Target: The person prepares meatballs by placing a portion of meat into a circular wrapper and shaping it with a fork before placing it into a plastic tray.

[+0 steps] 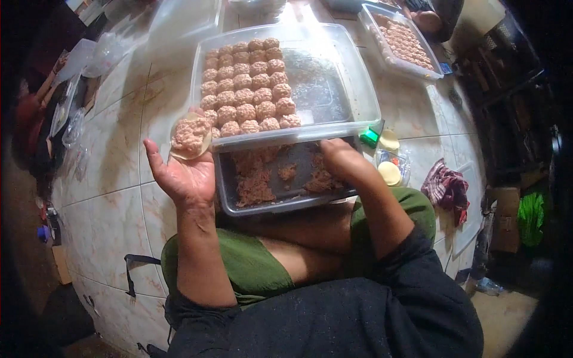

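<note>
My left hand (190, 176) is palm up with the thumb spread away. On its fingers rests a round, pale dough wrapper (206, 145) topped with a lump of minced meat filling (191, 132). My right hand (343, 160) is curled over the right end of a dark tray (280, 207), close to the raw minced meat (253, 185) in it. Its fingertips are hidden and slightly blurred, so what it grips cannot be made out. Just beyond, a clear plastic box (334, 65) holds rows of meat-filled dumplings (243, 95) on its left side.
Right of the tray lie loose round wrappers (390, 173) beside a small green object (370, 137). A checked cloth (447, 188) is farther right. Another box of dumplings (406, 45) stands at the back right. The marble-patterned tiled floor (107, 221) extends left, with plastic bags (106, 55) at the far left.
</note>
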Available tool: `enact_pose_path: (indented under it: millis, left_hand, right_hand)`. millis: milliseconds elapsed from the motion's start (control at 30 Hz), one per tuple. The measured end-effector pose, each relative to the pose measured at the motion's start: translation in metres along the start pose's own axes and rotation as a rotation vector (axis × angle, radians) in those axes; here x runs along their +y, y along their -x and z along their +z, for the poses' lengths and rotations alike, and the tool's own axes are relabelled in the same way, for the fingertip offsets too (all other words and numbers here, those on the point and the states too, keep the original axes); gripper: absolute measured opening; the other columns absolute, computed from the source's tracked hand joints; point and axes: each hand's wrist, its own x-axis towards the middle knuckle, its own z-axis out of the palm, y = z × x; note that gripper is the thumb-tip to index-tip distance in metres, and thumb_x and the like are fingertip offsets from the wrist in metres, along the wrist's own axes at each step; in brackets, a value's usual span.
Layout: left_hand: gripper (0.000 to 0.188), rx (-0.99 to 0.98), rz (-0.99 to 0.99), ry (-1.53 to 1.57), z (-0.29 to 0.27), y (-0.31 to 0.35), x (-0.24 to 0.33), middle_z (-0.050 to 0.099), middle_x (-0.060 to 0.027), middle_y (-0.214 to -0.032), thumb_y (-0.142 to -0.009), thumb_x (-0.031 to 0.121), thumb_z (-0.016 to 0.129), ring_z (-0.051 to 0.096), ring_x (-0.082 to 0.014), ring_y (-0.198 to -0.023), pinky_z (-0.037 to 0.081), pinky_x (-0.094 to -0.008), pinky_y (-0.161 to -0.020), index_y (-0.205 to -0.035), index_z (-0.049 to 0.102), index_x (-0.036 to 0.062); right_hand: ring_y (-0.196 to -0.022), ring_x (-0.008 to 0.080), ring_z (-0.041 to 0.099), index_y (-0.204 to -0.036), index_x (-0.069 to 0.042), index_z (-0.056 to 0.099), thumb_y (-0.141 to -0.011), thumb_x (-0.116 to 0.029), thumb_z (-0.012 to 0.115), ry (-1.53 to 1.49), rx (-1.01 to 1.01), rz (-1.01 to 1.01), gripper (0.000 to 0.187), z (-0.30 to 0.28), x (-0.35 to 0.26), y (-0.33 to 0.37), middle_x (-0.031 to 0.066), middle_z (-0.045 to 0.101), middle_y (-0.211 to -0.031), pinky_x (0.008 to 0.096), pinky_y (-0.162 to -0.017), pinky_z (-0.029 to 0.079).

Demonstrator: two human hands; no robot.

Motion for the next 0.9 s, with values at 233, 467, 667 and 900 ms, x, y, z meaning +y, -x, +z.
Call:
enact_pose_path:
  millis: [233, 467, 667, 900]
  left_hand:
    - [0.076, -0.069, -0.135, 0.155, -0.005, -0.001, 0.005, 0.044, -0.0236, -0.13, -0.088, 0.049, 0.055, 0.048, -0.0329, -0.12, 0.039, -0.045, -0.103, -0.133, 0.033, -0.0086]
    - [0.077, -0.025, -0.202, 0.219, -0.002, -0.003, -0.004, 0.049, -0.022, -0.124, -0.088, 0.049, 0.056, 0.049, -0.0325, -0.117, 0.04, -0.0431, -0.102, -0.131, 0.034, -0.0103]
    - [0.077, 0.055, -0.144, 0.187, -0.009, -0.004, 0.005, 0.047, -0.0234, -0.129, -0.089, 0.051, 0.053, 0.048, -0.0334, -0.119, 0.039, -0.0439, -0.103, -0.132, 0.033, -0.0093]
    - [0.079, -0.098, -0.383, 0.212, 0.0, 0.006, -0.014, 0.049, -0.0221, -0.127, -0.088, 0.058, 0.049, 0.049, -0.0319, -0.118, 0.037, -0.0425, -0.104, -0.132, 0.035, -0.0066]
  right_hand:
    - [-0.1, 0.0392, 0.059, -0.102, 0.003, 0.06, -0.08, 0.001, 0.045, 0.523, -0.119, -0.228, 0.026, 0.04, -0.018, -0.014, 0.0268, 0.061, -0.103, 0.0468, -0.084, 0.047]
    - [-0.086, 0.0334, 0.064, -0.103, -0.001, 0.061, -0.085, -0.006, 0.05, 0.066, -0.261, -0.164, 0.023, 0.079, 0.012, -0.027, 0.0214, 0.064, -0.09, 0.0412, -0.077, 0.049]
    - [-0.072, 0.0133, 0.058, -0.112, 0.0, 0.06, -0.084, -0.003, 0.059, -0.109, -0.418, -0.49, 0.028, 0.022, -0.049, 0.011, 0.0084, 0.067, -0.088, 0.0274, -0.068, 0.049]
    - [-0.084, 0.0192, 0.065, -0.111, -0.005, 0.064, -0.083, 0.004, 0.058, -0.189, -0.072, -0.834, 0.03, -0.031, -0.075, 0.038, 0.0135, 0.066, -0.097, 0.0303, -0.073, 0.053]
